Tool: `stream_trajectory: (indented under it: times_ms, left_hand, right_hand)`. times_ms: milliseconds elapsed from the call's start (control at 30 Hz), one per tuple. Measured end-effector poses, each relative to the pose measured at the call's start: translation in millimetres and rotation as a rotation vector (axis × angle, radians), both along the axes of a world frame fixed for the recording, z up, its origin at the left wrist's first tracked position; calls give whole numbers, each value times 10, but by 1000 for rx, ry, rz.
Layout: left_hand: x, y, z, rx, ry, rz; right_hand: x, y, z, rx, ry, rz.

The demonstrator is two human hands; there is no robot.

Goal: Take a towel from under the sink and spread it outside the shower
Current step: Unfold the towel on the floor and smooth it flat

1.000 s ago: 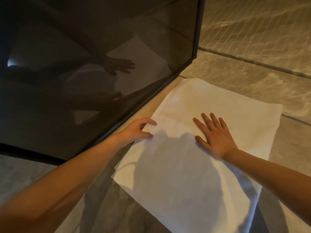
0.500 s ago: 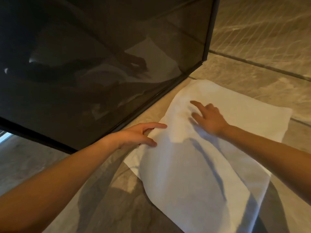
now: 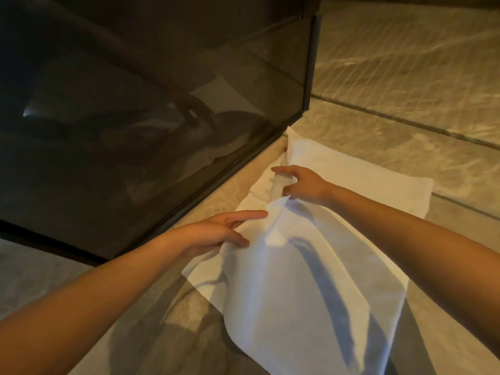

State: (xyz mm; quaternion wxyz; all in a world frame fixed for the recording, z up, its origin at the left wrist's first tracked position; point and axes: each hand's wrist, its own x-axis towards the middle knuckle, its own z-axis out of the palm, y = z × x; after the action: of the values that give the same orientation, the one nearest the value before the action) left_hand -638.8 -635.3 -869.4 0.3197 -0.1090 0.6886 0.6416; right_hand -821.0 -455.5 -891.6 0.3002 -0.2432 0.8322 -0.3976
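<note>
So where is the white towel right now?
In the head view, the white towel lies on the tiled floor, centre-right, beside the dark glass shower panel. The left hand lifts its near edge; the right hand handles its folds.

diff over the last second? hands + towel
The right hand went from flat on the white towel to reaching toward its glass-side edge, fingers curled there. The left hand now pinches that edge and lifts it, rucking a fold. The towel stays on the tile floor beside the dark glass shower panel.
</note>
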Motion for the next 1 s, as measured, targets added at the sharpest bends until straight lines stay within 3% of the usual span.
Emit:
stream_trajectory:
  times_ms: [133, 300, 400, 567, 1000]
  left_hand:
    - [-49, 69, -82, 151, -28, 127]
    - [-158, 262, -37, 267, -62, 117]
    - [-240, 421, 47, 234, -60, 17]
    - [-363, 693, 190, 98, -16, -321]
    - [-618, 1877, 76, 153, 62, -532]
  right_hand:
    - [-9, 348, 5, -49, -4, -2]
    - [13, 743, 205, -173, -82, 21]
    - [24, 1024, 350, -194, -72, 15]
    - [58, 1495, 500, -132, 50, 6]
    - [331, 2856, 778, -71, 28, -255]
